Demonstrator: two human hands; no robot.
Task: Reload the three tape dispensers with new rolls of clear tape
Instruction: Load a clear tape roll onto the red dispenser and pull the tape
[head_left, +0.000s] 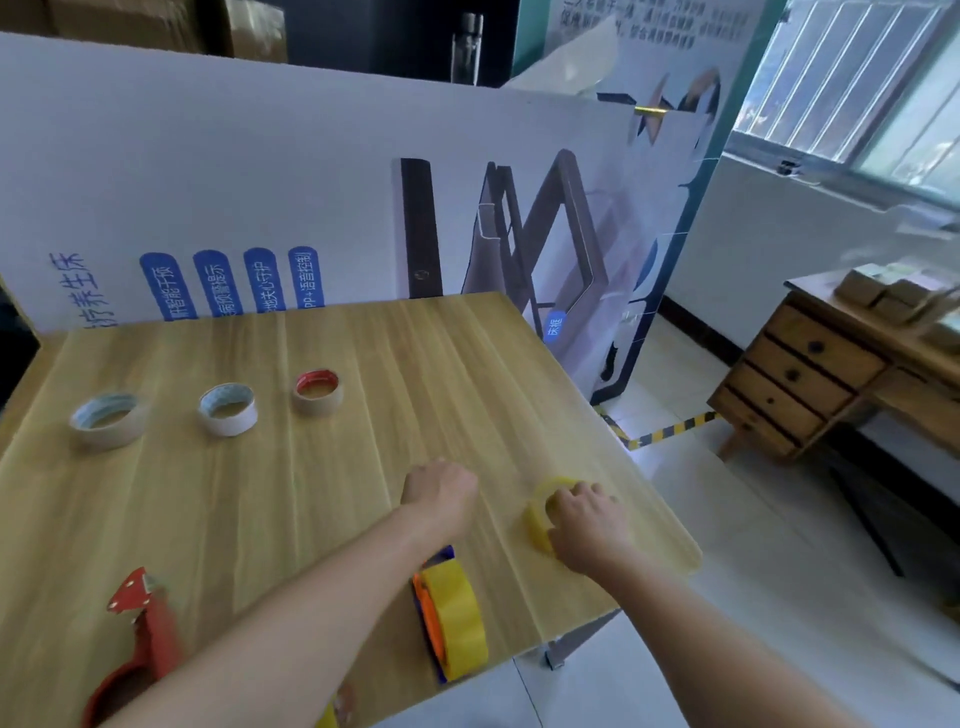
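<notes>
- Landmark: blue-orange dispenser (432, 626), lying near the front edge of the wooden table (363, 358). It carries a yellowish loaded roll (461, 613), standing on edge.
- Our right hand (589, 525) is just right of the dispenser and a bit farther back. Fingers are curled over a loose yellow roll (540, 514) and clamped on its rim. The roll sits on the table, near the right edge.
- Our left hand (441, 491) is directly behind the dispenser, w/ the wrist crossing over the dispenser's far end. Fingers look curled under, but we only see the back of the hand. Can't tell if it grips anything.
- Red dispenser (145, 639) is far left of the landmark, approx. same depth, toothed end pointing away from us. No roll visible on it.
- 3 more rolls lie flat in a row, well behind and left of the landmark:
  - red-core roll (317, 393), nearest to it
  - white roll (228, 410), in the middle
  - blue-core roll (109, 420), farthest left
- Small yellow-and-red bit (340, 709) shows left of the landmark, at the bottom edge beside our left forearm. Too hidden to ID.
- Printed poster board (208, 182) stands behind the table's far edge.
- Wooden desk (810, 374) w/ drawers is far right of the landmark, across the floor.
</notes>
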